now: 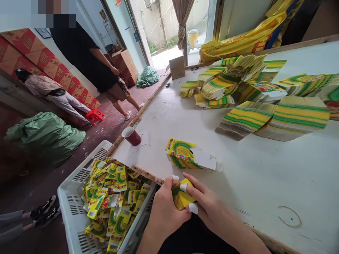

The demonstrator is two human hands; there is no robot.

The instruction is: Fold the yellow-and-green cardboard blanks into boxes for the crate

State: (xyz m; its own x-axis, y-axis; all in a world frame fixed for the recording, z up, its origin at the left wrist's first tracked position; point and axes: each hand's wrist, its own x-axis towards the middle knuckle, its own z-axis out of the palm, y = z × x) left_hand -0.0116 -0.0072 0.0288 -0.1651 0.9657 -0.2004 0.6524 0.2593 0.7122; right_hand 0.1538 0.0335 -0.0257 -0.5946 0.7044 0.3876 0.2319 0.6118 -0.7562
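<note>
Carton (186,199), small, yellow and green, sits between both hands, over the near edge of the counter (243,183). The left grip (166,208) is narrow, closed round its left side; the right grip (210,204) is closed on it too, fingers spread over the top face and near end. White wraps (184,187) cover several fingertips. The fingers hide much of the carton, so I cannot tell whether both ends are closed.

It looks like thin card: probably very light, springy along the creases, a bit slick on the printed side, and easy to dent if squeezed hard across a face. The side edges and folded corners should be the firmest places to hold; the flaps likely bend at a light push.

Just beyond the grips, a stack (182,153) of flat printed blanks lies on the counter, white flaps pointing right. Farther off, ahead and to the right, are fanned bundles (299,113) of blanks, with a yellow sack (243,44) behind them. A red cup (135,137) stands ahead and to the left. The counter is pale and scuffed, with a worn wooden edge.

Left of the grips, beside that edge, a white crate (61,201) holds many similar yellow packs (122,178). Past it, a green sack (50,135) slumps on the dark red floor (111,114); one person (79,49) stands and another (45,86) bends near red boxes (59,70).
</note>
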